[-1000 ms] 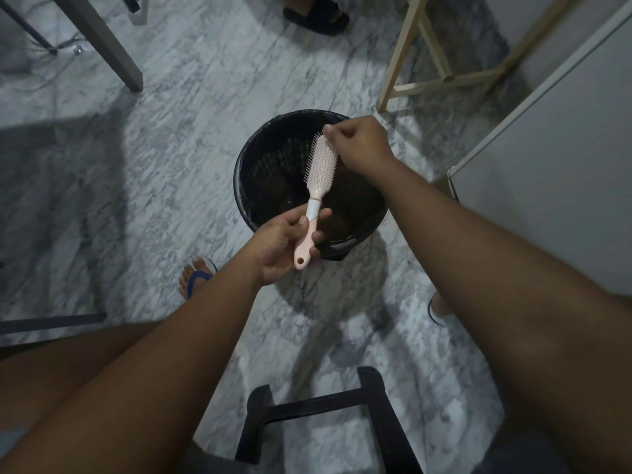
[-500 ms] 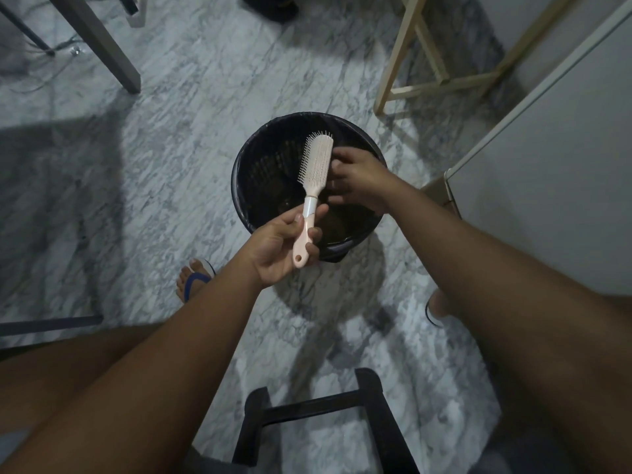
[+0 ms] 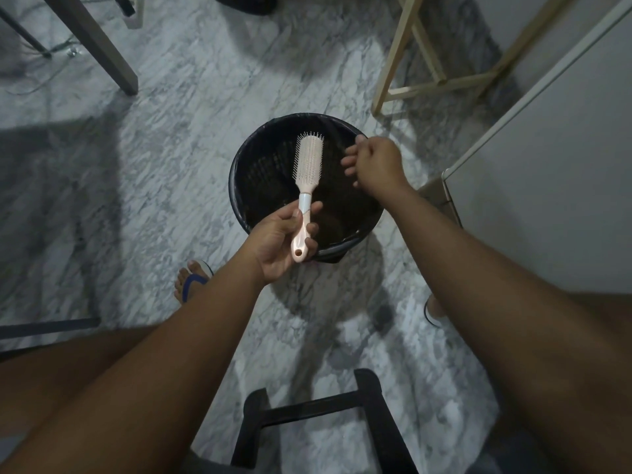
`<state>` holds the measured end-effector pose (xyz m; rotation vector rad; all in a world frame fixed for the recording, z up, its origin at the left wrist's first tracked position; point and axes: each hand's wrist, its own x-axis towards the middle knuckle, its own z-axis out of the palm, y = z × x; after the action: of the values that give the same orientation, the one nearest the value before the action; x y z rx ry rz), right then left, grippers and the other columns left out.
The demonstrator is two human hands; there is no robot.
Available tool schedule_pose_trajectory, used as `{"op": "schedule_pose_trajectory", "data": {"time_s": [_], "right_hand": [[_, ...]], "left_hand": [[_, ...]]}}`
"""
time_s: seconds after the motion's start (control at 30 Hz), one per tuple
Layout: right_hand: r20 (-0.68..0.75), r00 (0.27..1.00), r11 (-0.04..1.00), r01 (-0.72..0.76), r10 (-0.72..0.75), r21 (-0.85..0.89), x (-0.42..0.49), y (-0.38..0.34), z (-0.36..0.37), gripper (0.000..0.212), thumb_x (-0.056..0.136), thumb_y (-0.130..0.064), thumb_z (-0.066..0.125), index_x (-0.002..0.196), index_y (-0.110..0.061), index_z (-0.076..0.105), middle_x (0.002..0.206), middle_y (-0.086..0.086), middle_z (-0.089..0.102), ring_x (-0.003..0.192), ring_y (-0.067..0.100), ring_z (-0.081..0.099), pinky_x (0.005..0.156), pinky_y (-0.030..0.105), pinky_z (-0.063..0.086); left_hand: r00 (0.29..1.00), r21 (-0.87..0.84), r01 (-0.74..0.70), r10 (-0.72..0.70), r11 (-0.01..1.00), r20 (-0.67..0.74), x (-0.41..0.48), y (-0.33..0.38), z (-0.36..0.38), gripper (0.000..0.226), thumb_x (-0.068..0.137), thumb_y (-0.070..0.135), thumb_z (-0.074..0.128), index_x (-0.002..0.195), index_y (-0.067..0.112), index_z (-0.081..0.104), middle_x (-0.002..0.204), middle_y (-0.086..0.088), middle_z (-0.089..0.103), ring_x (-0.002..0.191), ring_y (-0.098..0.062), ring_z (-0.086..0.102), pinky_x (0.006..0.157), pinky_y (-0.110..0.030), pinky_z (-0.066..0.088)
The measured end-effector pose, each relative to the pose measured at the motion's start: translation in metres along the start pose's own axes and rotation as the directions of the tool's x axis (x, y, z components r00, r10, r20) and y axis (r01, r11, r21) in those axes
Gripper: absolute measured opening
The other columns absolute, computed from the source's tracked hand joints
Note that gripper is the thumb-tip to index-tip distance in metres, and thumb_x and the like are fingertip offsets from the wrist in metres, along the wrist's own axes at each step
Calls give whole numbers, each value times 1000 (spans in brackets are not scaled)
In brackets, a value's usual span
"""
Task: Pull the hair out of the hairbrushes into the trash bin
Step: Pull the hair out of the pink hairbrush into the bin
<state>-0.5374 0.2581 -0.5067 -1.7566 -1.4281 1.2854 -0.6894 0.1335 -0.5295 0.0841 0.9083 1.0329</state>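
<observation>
A pale pink hairbrush [image 3: 308, 162] with a white collar is held upright over the black trash bin [image 3: 239, 186], bristles facing me. My left hand [image 3: 280, 239] grips its handle near the bin's front rim. To the right of the brush head, my right hand [image 3: 374, 164] hovers over the right side of the bin, apart from the brush. Its fingers are loosely spread. I see no hair between them against the dark bin liner. The bin's inside is dark, with brownish matter at the bottom.
The bin stands on a grey marble floor. A pale wooden frame [image 3: 420, 83] is behind it and a white cabinet [image 3: 554, 159] is to the right. A black stool frame [image 3: 318, 412] is close below me. My sandalled foot [image 3: 191, 280] is left of the bin, and a table leg [image 3: 99, 46] stands far left.
My right hand left the top of the brush, passed down its right side, then moved right and away with fingers spreading. The brush turned slightly, bristles more toward me.
</observation>
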Motion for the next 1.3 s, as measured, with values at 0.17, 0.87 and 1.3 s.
{"op": "schedule_pose_trajectory", "data": {"time_s": [0.17, 0.87, 1.3], "right_hand": [[229, 959, 960, 213, -169, -180, -10, 4, 1, 40, 78, -40, 82, 107, -15, 69, 92, -3, 72, 77, 6, 70, 53, 22, 58], [292, 950, 990, 134, -114, -50, -11, 0, 1, 30, 90, -27, 72, 115, -11, 69, 100, 7, 74, 94, 15, 73, 79, 36, 63], [207, 965, 956, 207, -165, -207, -1, 3, -1, 73, 84, -5, 72, 148, -18, 41, 121, -1, 59, 100, 16, 66, 86, 28, 56]], "left_hand": [[1000, 0, -18, 18, 1000, -25, 0, -3, 0, 40, 103, 7, 39, 142, 7, 47, 115, -5, 68, 72, -13, 57, 56, -25, 47], [1000, -20, 7, -6, 1000, 30, -4, 4, 4, 37, 104, 7, 35, 138, 10, 50, 124, -5, 67, 71, -13, 56, 56, -25, 48], [997, 33, 49, -51, 998, 60, -10, 5, -3, 40, 103, 7, 36, 142, 9, 48, 121, -4, 68, 71, -14, 54, 53, -24, 46]]}}
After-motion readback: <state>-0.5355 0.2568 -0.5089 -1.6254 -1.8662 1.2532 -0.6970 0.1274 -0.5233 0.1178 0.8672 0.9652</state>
